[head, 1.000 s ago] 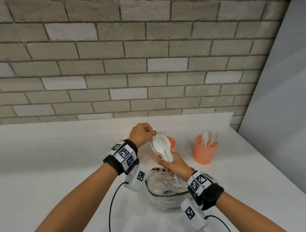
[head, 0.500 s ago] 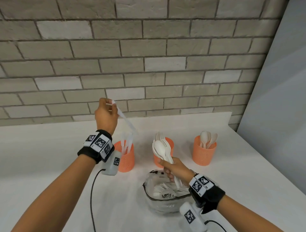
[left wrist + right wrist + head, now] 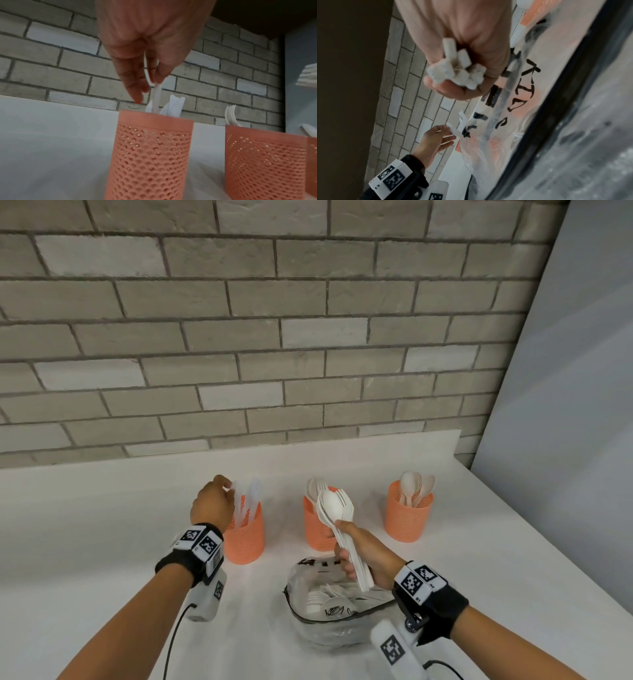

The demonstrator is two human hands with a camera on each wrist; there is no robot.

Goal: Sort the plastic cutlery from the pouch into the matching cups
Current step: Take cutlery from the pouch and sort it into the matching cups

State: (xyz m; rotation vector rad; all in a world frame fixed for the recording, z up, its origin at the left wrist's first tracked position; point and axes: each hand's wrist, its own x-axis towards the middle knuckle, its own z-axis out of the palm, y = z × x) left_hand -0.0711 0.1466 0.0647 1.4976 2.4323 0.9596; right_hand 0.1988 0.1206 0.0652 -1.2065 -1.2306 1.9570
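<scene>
— Over the left cup point(image 3: 244, 537), what's the left hand point(image 3: 213, 503) doing?
— Its grip pinches a knife point(image 3: 157, 97), tip inside the rim among other knives.
— And the right hand point(image 3: 364, 553)?
— Above the pouch point(image 3: 337, 616), fist wrapped round a bundle point(image 3: 337, 518) of spoons and forks.
— Room on the surface point(image 3: 102, 542)?
— Open white top left of the cups; the fork cup point(image 3: 317, 525) and spoon cup point(image 3: 409, 517) stand well apart.

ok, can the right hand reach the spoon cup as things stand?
Probably yes. The right hand grips a cutlery bundle over the pouch, and the spoon cup stands to its right with bare counter between. The left hand is away at the knife cup.
</scene>
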